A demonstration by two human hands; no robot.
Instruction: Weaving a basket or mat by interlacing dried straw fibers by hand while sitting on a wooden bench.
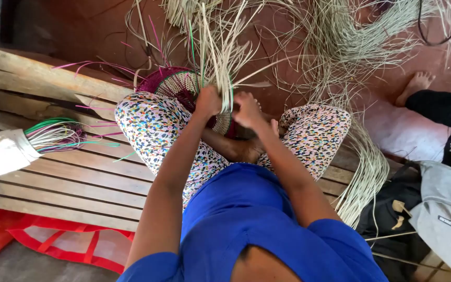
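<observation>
Head view: a person sits cross-legged on a slatted wooden platform (69, 183), looking down at a part-woven basket (181, 86) propped against the knees, just above the centre of the frame. Its wall is woven in pale straw and magenta, and loose straw strands (220, 47) rise from its rim toward the top of the frame. The left hand (208, 101) is closed in a fist around a bunch of these strands at the rim. The right hand (247, 109), just beside it, has its fingers pinched shut on a few strands.

The strands look light, thin and springy, likely to bend easily but to kink or split if folded sharply; the best hold seems low down, near the woven edge. The woven part looks stiffer and holds its shape.

At left lies a wrapped bundle of coloured straw (53, 136). More loose straw (361, 172) trails at right, near another person's foot (416, 84).
</observation>
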